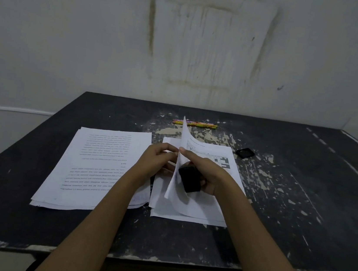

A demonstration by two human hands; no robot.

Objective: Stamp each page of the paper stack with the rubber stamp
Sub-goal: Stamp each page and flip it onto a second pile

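Two paper piles lie on the dark table (287, 218). The left pile (91, 169) lies flat with printed text upside down. On the right stack (188, 211) the top sheet (180, 158) stands almost upright, lifted by both hands. My left hand (156, 159) pinches the sheet from its left side. My right hand (209, 175) touches the sheet's edge with its thumb and holds the black rubber stamp (189, 178) in its fingers, just above the right stack.
A small black cap or ink pad (245, 153) lies right of the stack. Two colourful pencils (194, 124) lie at the back, near the stained wall. The tabletop paint is chipped around the papers; its front edge runs close to my body.
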